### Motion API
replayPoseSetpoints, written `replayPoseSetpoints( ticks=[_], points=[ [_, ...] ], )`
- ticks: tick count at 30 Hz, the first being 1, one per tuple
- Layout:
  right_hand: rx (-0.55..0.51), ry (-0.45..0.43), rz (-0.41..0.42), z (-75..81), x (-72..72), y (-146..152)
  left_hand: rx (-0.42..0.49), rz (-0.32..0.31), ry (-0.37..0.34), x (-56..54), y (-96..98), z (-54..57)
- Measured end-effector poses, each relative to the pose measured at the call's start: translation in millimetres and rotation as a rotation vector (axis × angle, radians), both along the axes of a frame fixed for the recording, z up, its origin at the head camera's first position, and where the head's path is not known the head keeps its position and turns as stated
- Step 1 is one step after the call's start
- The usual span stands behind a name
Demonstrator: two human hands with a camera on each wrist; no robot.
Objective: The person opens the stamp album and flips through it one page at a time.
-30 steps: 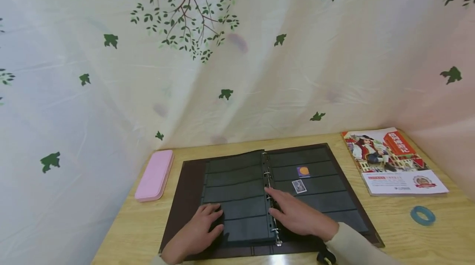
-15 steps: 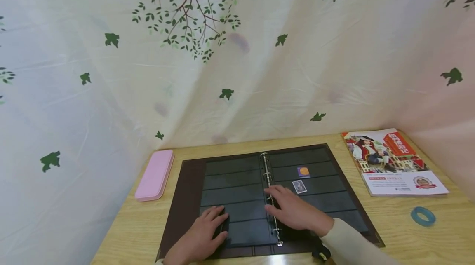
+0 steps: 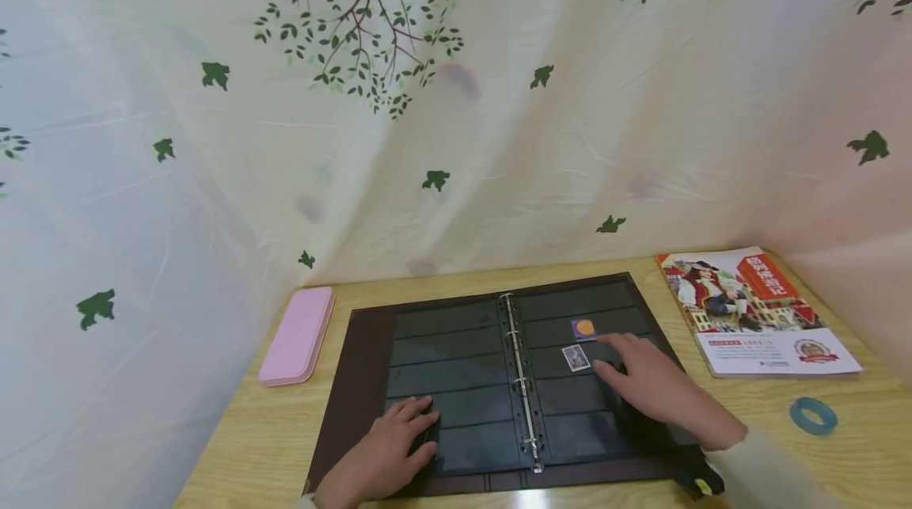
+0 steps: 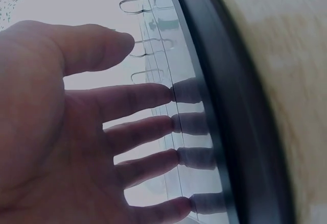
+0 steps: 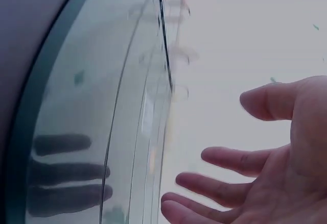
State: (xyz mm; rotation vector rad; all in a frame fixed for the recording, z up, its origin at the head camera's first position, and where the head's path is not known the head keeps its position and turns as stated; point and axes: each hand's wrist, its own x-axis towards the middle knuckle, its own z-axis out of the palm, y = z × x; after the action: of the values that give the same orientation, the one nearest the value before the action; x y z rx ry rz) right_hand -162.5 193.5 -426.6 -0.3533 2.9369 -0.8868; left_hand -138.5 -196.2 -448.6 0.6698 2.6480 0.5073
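A ring-binder stamp album (image 3: 456,386) lies spread on the wooden table, its black pocket pages divided into horizontal strips. Two small stamps sit on the right page: a purple one with an orange disc (image 3: 584,328) and a grey one with a white border (image 3: 575,358). My left hand (image 3: 388,446) rests on the lower left page, fingers straight and spread; the left wrist view shows its fingertips touching the glossy page. Above the right page hovers my right hand (image 3: 651,382), fingers loosely extended and tips close beside the stamps. In the right wrist view its fingers hold nothing.
A pink case (image 3: 298,336) lies left of the album. To the right are an illustrated book (image 3: 755,311) and a blue tape ring (image 3: 813,415). A leaf-patterned curtain (image 3: 456,137) hangs behind the table.
The left page has settled flat. My right hand has left the binder rings and moved right, over the right page near the stamps. My left hand has barely shifted.
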Motion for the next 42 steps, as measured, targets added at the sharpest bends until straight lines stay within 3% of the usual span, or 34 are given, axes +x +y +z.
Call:
replayPoseSetpoints(
  ticks=[10, 15, 24, 34, 42],
  points=[
    [0.065, -0.152, -0.099, -9.9, 10.0, 50.5, 0.004, 0.009, 0.000, 0.3, 1.1, -0.9],
    [0.050, -0.178, -0.112, -14.5, 14.2, 54.4, 0.002, 0.011, 0.001, 0.3, 1.7, -0.5],
    [0.085, -0.213, -0.136, -16.2, 9.2, 50.7, -0.002, 0.013, 0.018, 1.4, 2.5, 0.0],
    [0.038, -0.181, -0.139, -17.0, 8.1, 50.6, 0.006, 0.011, 0.018, 2.2, 1.3, -0.4],
    [-0.025, -0.019, -0.109, -11.2, 18.6, 52.9, 0.016, 0.008, 0.011, 1.6, 0.5, -0.7]
  ],
)
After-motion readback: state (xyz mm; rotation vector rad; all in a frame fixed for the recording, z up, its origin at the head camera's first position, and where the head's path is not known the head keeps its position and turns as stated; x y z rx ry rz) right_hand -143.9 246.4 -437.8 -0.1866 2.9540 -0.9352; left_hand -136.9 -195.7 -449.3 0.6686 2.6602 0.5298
